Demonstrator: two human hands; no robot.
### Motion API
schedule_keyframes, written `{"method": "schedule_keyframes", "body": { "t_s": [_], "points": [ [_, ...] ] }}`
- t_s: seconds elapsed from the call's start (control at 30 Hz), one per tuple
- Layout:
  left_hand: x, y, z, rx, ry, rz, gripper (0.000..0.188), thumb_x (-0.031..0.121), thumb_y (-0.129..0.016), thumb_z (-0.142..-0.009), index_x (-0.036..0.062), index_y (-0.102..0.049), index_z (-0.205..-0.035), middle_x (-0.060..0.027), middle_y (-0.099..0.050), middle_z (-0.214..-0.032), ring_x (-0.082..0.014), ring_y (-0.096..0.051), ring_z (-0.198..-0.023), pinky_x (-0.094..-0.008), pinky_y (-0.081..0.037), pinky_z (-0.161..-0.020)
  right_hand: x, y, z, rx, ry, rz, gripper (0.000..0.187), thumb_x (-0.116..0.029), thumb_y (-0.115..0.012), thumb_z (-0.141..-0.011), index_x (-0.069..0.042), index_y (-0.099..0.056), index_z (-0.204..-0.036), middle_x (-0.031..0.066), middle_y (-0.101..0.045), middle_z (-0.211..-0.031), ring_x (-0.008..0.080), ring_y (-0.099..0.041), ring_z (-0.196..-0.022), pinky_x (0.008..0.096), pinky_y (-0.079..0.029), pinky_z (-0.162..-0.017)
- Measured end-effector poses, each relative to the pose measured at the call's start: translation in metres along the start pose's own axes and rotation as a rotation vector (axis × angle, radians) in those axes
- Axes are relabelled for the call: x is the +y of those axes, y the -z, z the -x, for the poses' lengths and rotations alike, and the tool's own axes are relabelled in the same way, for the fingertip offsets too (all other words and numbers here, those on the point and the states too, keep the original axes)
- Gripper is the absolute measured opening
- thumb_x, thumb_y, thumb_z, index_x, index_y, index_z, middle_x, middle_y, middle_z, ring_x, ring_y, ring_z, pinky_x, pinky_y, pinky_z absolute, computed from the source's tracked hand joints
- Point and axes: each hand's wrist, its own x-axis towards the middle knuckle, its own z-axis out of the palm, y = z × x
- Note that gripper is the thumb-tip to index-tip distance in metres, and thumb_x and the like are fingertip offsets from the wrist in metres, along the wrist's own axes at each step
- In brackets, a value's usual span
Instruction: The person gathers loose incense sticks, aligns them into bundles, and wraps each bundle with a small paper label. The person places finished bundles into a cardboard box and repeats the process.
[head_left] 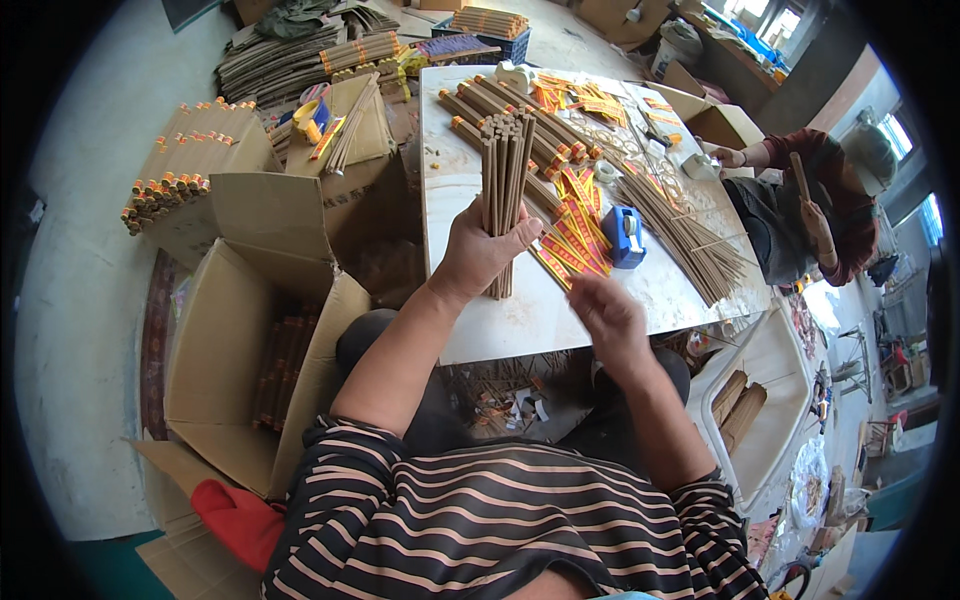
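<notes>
A bundle of thin brown sticks [508, 165], apparently incense, stands upright over the near left part of the white table. My left hand [487, 248] is wrapped round its lower half. Just right of it, my right hand [610, 318] is over the table's near edge with curled fingers, smeared by motion. A fan of red and yellow paper labels [578, 235] lies close beyond its fingertips; whether the fingers touch one cannot be made out. A blue tape dispenser [627, 238] sits to the right of the labels.
Loose sticks [680, 235] and banded bundles [530, 125] cover much of the table [455, 335]. An open cardboard box [215, 350] with bundles inside stands at left. Another person [825, 200] works at the right side. A white tub [770, 400] is at lower right.
</notes>
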Motion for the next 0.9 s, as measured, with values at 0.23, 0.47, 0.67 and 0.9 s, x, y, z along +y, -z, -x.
{"method": "schedule_keyframes", "body": {
  "t_s": [0.23, 0.47, 0.67, 0.9],
  "points": [
    [0.008, 0.002, 0.001, -0.095, 0.052, 0.13, 0.014, 0.011, -0.067, -0.081, 0.006, -0.053, -0.082, 0.003, -0.05, -0.071, -0.0051, -0.045, -0.066, -0.0219, -0.039, -0.06, -0.113, -0.002, -0.062, -0.04, 0.507, 0.137, 0.024, 0.0, -0.059, -0.083, -0.003, -0.06, -0.106, 0.0078, -0.059, -0.095, 0.0138, -0.058, -0.086, 0.0256, -0.048, -0.074],
    [0.013, -0.002, 0.004, -0.103, 0.064, 0.156, 0.012, 0.01, -0.065, -0.082, 0.0062, -0.054, -0.081, 0.0028, -0.051, -0.073, -0.0053, -0.046, -0.068, -0.022, -0.04, -0.062, -0.118, -0.011, -0.076, 0.061, 0.71, 0.296, 0.023, -0.008, -0.063, -0.079, -0.006, -0.059, -0.102, 0.0096, -0.059, -0.088, 0.0222, -0.061, -0.078, 0.0316, -0.05, -0.069],
    [0.011, -0.005, 0.006, -0.09, 0.074, 0.168, 0.011, 0.009, -0.065, -0.082, 0.0059, -0.054, -0.083, 0.0027, -0.051, -0.075, -0.0053, -0.046, -0.069, -0.022, -0.04, -0.063, -0.118, -0.013, -0.076, 0.091, 0.685, 0.293, 0.02, -0.008, -0.064, -0.077, -0.005, -0.058, -0.096, 0.0102, -0.059, -0.085, 0.0255, -0.061, -0.08, 0.034, -0.049, -0.07],
    [0.009, 0.0, 0.007, -0.102, 0.053, 0.18, 0.014, 0.012, -0.067, -0.082, 0.0059, -0.054, -0.085, 0.0026, -0.051, -0.076, -0.0055, -0.046, -0.07, -0.0219, -0.04, -0.064, -0.128, -0.011, -0.077, 0.049, 0.716, 0.465, 0.015, -0.007, -0.064, -0.076, -0.004, -0.056, -0.088, 0.0093, -0.059, -0.082, 0.0262, -0.06, -0.076, 0.0339, -0.048, -0.069]
  ]
}}
